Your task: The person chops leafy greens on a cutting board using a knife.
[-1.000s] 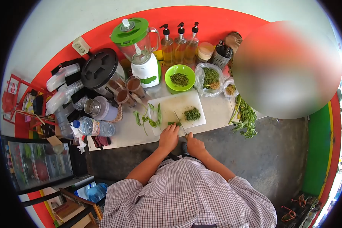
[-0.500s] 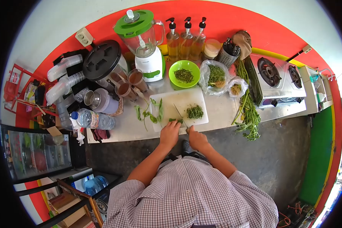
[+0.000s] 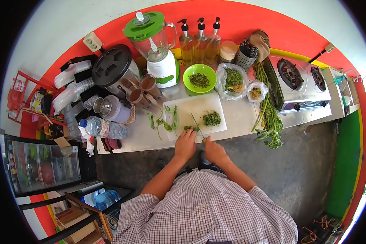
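My left hand [image 3: 185,143] presses green leaves [image 3: 190,128] against the near edge of a white cutting board [image 3: 186,103], its fingers closed over them. Gripped by its handle in my right hand [image 3: 215,150] is a knife [image 3: 197,123], the blade pointing away from me, just right of the held leaves. To the right of the blade lies a small pile of chopped greens [image 3: 212,118]. Whole leafy sprigs [image 3: 166,122] rest across the board's left side and onto the steel counter.
Behind the board stand a green bowl [image 3: 207,88] of chopped herbs, a blender [image 3: 160,67] and pump bottles. Bagged herbs [image 3: 233,78] and long leafy stalks [image 3: 272,130] lie to the right, before a gas stove [image 3: 303,91]. Cups, a water bottle [image 3: 103,127] and containers crowd the left.
The whole view has shifted slightly to the right. Both hands stay at the board's near edge, and the knife remains beside the held leaves at a slightly different angle.
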